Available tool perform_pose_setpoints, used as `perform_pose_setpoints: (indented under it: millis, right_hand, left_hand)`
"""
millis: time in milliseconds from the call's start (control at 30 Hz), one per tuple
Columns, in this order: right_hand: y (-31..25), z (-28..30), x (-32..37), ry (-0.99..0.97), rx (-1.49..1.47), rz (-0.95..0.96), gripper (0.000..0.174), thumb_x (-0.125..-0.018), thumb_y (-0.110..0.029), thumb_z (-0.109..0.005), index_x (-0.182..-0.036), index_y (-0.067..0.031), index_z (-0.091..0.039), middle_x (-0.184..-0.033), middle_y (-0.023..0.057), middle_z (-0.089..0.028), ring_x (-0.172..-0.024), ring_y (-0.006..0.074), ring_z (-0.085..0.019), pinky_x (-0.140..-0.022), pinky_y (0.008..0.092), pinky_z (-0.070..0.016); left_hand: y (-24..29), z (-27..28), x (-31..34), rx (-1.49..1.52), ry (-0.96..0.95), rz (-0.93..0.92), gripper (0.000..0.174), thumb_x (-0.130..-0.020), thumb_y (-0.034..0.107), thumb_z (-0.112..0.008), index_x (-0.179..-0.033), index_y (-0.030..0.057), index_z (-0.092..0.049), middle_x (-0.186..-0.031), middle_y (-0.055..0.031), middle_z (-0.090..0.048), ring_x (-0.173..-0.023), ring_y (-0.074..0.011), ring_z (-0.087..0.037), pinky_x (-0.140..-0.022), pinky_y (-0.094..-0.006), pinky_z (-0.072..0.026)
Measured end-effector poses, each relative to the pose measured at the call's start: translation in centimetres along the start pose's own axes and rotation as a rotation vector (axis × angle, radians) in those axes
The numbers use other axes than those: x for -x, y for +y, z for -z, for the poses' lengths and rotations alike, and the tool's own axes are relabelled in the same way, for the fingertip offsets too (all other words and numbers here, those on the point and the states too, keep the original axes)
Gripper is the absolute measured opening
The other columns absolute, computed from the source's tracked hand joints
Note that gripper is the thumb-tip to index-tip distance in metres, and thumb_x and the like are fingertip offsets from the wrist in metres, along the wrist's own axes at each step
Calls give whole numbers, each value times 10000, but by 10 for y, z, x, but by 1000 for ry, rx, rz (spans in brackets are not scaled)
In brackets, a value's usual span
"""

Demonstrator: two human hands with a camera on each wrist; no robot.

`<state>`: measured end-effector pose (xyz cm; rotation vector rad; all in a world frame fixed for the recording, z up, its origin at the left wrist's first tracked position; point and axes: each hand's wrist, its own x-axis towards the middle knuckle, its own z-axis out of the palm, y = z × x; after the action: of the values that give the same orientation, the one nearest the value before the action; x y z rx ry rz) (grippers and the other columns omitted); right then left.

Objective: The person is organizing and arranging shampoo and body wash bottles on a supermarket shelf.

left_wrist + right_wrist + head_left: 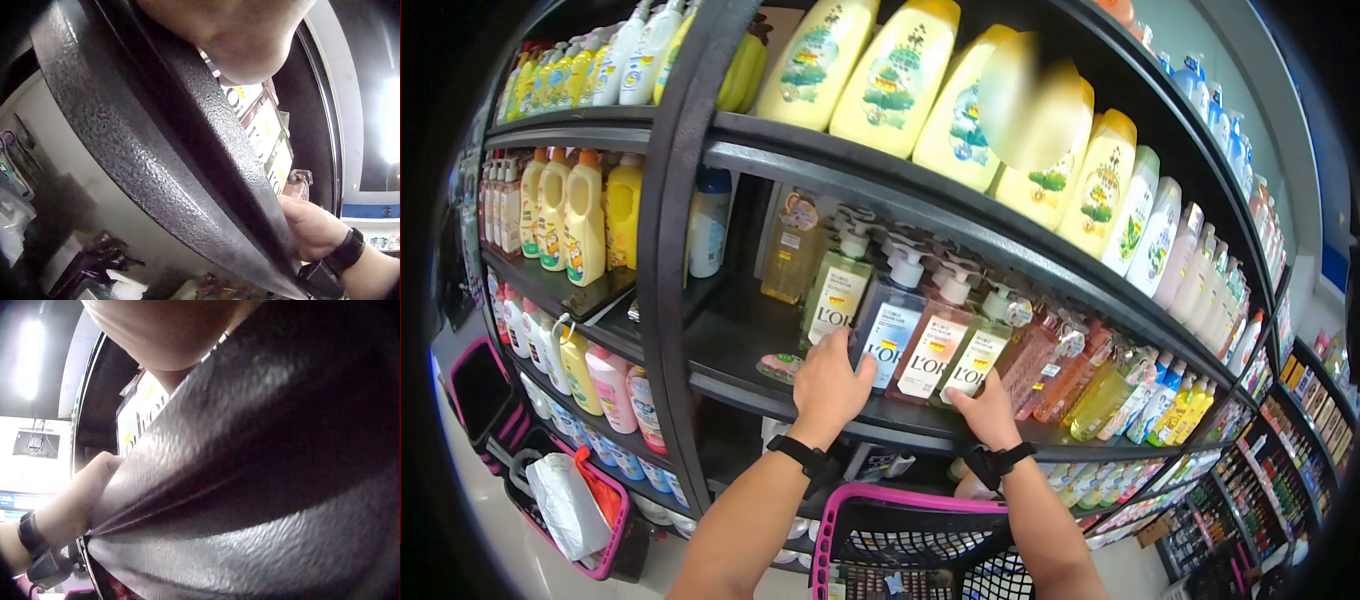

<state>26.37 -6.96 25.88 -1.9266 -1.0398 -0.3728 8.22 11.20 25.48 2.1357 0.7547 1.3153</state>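
Observation:
In the head view, several pump bottles with white labels stand in a row on the black middle shelf. My left hand point(832, 382) is at the left side of the blue pump bottle point(890, 325), fingers reaching back between it and a green pump bottle point(837, 300), thumb toward the blue one's front. A pink pump bottle point(935, 345) stands between the hands. My right hand point(990, 415) is at the right-hand green pump bottle point(980, 350), its thumb across the lower front and fingers along the right side. Bottles and shelf hide parts of the fingers.
A black shelf edge point(740, 395) runs under both hands, and it fills much of both wrist views. Yellow bottles point(895, 75) line the shelf above. More pump bottles point(1045, 365) stand to the right. A black basket with a pink rim point(910, 492) sits below the forearms.

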Motion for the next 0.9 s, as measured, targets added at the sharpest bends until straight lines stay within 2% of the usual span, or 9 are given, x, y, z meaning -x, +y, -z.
perform_pose_setpoints:
  millis: [67,233,267,433,533,633,767,900]
  right_hand:
    - [-24,1,5,1,53,-38,510,-758,-225,-777,-1140,23,-548,-1017,188,-688,-968,328,-667,-831,403,-514]
    - [-24,-15,0,40,98,-41,492,-754,-263,-785,-1075,31,-557,-975,233,-686,-931,381,-665,-810,437,-522]
    - [-25,-17,0,26,111,-92,475,-758,-194,-793,-1090,39,-545,-1001,214,-696,-930,319,-690,-793,373,-534]
    - [-26,-20,3,102,139,-139,517,-723,-195,-831,-1073,33,-527,-785,124,-655,-734,237,-655,-673,348,-511]
    - [-27,-20,4,140,74,-144,491,-736,-185,-814,-1075,27,-530,-734,93,-609,-672,221,-607,-644,346,-491]
    - [-5,-21,1,171,38,-172,495,-741,-212,-794,-1110,-4,-540,-805,103,-623,-746,261,-628,-701,380,-502]
    - [11,-26,-2,231,-36,-194,504,-739,-213,-789,-1135,-21,-544,-847,100,-592,-765,261,-617,-716,373,-501]
    - [-22,-24,8,266,27,-106,583,-735,-213,-790,-1213,-39,-506,-995,119,-549,-813,264,-611,-734,382,-502]
  left_hand:
    - [0,-2,-1,-2,2,-3,489,-842,310,-610,-1221,10,-540,-1148,-174,-619,-1069,-354,-587,-888,-456,-481]
    - [1,-5,-1,-19,54,30,511,-824,276,-640,-1233,2,-505,-1195,-185,-577,-1108,-371,-558,-906,-462,-467]
    - [1,-6,-1,-25,80,27,517,-821,273,-641,-1237,-1,-501,-1199,-190,-572,-1121,-375,-548,-913,-462,-463]
    - [0,-5,1,-30,91,16,543,-809,260,-650,-1252,-12,-491,-1199,-194,-568,-1124,-379,-542,-917,-464,-460]
    - [0,0,1,-23,46,1,560,-805,248,-666,-1267,-16,-492,-1193,-208,-575,-1100,-387,-561,-908,-458,-464]
    - [1,4,2,-18,-4,-33,561,-798,245,-687,-1267,-6,-509,-1172,-208,-592,-1073,-386,-582,-891,-450,-474]
    - [-1,7,4,24,-9,-79,548,-787,246,-711,-1249,10,-534,-1143,-201,-609,-1049,-381,-596,-878,-444,-483]
    - [0,8,3,29,-17,-71,558,-783,236,-723,-1253,7,-529,-1157,-201,-604,-1065,-379,-589,-890,-442,-477]
